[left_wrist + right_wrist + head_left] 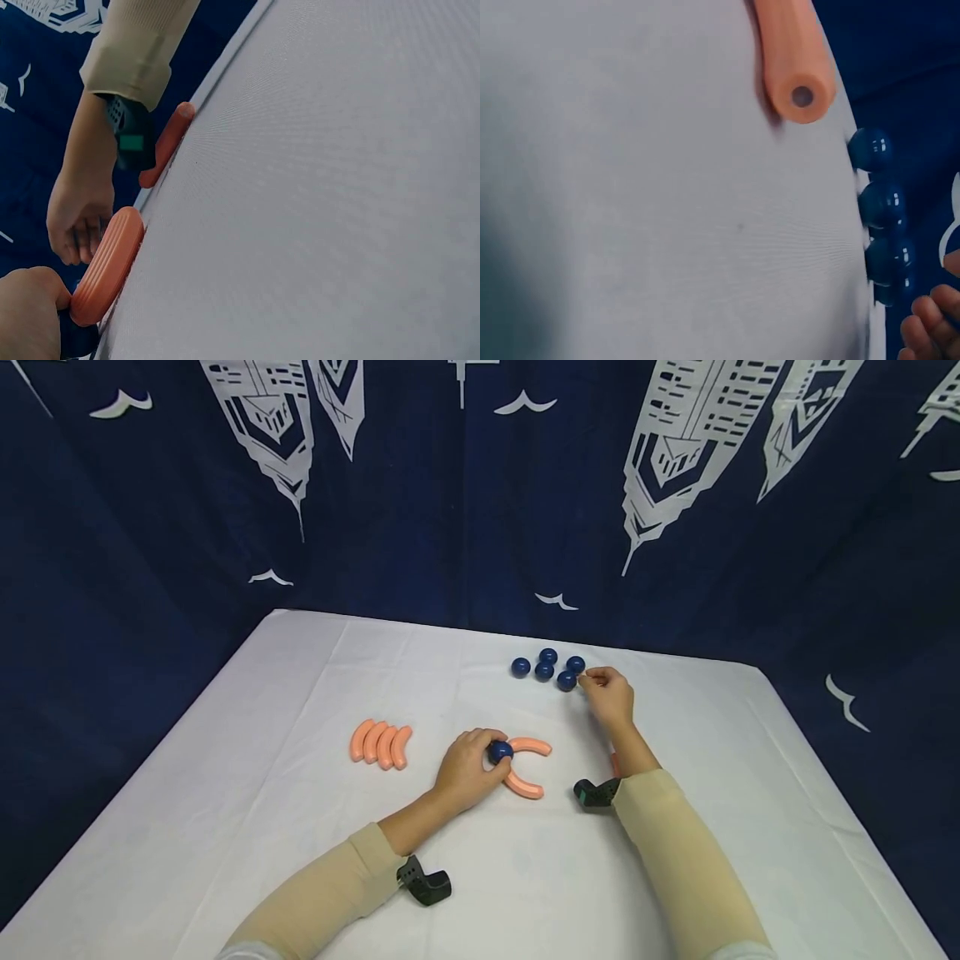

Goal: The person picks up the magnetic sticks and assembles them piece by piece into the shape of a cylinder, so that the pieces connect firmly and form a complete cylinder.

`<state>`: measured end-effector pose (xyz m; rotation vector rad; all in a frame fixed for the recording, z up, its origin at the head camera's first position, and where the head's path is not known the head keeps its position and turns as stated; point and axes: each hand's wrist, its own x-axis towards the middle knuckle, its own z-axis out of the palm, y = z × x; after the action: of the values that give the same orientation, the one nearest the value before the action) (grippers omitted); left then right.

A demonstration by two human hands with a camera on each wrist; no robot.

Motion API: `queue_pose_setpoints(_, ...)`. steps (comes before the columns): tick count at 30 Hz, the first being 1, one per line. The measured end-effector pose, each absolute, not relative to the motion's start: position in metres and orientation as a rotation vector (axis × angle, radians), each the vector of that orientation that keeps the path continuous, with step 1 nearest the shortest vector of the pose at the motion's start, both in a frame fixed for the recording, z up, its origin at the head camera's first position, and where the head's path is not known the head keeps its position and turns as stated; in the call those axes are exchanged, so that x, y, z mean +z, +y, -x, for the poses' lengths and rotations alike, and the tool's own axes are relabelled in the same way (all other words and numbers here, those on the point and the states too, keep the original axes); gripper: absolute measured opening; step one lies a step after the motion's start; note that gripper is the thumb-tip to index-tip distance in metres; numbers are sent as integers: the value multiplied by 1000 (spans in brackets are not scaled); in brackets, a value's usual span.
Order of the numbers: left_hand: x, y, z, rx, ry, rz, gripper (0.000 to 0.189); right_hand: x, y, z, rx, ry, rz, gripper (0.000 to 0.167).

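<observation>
My left hand (467, 770) holds a dark blue ball (500, 752) between thumb and fingers near the middle of the table. Two curved orange rods, an upper one (531, 745) and a lower one (523, 787), meet the ball and spread rightward. The left wrist view shows a ridged orange rod (109, 266) beside the thumb. At the back, my right hand (611, 697) is beside several loose blue balls (543, 672), closest to the front right ball (567, 681). Its bent fingers (930, 322) are apart from the thumb, with no ball between them in the right wrist view.
Several curved orange rods (378, 743) lie side by side at the left. Another orange rod (615, 765) is mostly hidden behind the right forearm. A white cloth covers the table (300, 860); a dark blue curtain (420, 527) hangs behind it.
</observation>
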<state>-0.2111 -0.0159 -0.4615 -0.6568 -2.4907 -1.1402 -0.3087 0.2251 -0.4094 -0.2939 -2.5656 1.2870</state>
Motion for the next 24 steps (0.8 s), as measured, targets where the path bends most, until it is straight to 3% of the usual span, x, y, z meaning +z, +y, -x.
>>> queue_pose_setpoints(10,-461,-15,211,-1175,-2516,638,29,-428,225,319,1272,-2715,384,55)
queue_pose_setpoints(19,-459,-16,209,-1189,-2525,630,30,-436,215,323,1207,-2670,417,57)
queue_pose_setpoints(24,-459,-16,210,-1183,-2530,630,30,-436,212,324,1133,-2643,428,49)
